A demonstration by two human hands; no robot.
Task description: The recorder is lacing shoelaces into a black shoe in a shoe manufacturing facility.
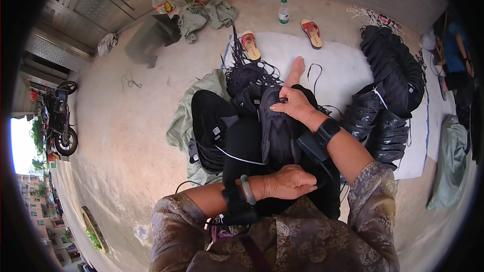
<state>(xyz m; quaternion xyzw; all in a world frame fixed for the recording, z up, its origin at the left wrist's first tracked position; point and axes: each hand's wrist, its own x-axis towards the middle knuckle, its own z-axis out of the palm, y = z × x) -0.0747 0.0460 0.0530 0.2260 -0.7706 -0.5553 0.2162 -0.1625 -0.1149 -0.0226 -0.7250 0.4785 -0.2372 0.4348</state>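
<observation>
A dark shoe upper [276, 131] lies lengthwise on my lap. My left hand [290, 182] presses down on its near end, fingers closed over the fabric. My right hand [295, 105] rests on its far end, pinching a black lace between thumb and fingers. A pile of black laces [247, 73] lies just beyond, next to my bare foot [296, 69]. A stack of black shoe uppers [209, 126] sits to my left.
Larger heaps of black uppers [388, 95] lie at my right on a white sheet [343, 55]. Two sandals [249, 44] and a bottle [283, 11] stand beyond. A scooter [59, 118] is parked far left; another person [456, 50] sits far right.
</observation>
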